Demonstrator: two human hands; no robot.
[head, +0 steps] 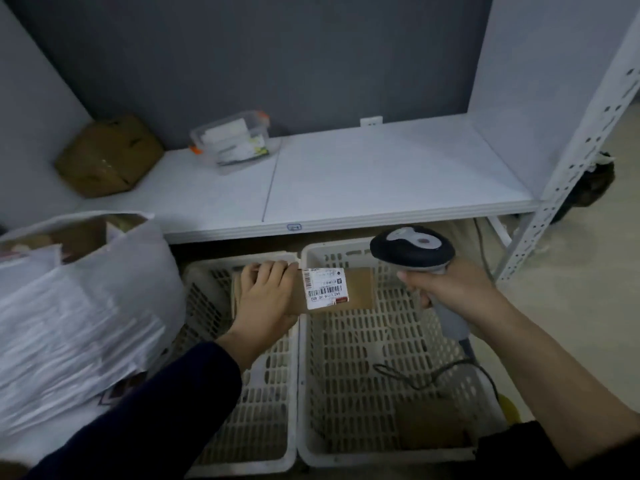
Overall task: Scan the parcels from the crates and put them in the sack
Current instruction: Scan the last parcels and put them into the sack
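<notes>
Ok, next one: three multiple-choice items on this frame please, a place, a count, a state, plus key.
1. Where is the white sack? A. beside the left crate B. on a wall hook C. on a chair
2. How many crates are there? A. one B. two C. four
3. What is the left hand doing? A. resting empty B. holding a labelled parcel C. pulling the sack open
1A, it stands at that crate's left. 2B, left crate and right crate, side by side. 3B, it grips the parcel's end; the right hand holds the barcode scanner.

the left hand (266, 296) hides part of the parcel (360, 289), and the sack (79, 323) runs off-frame left.
</notes>
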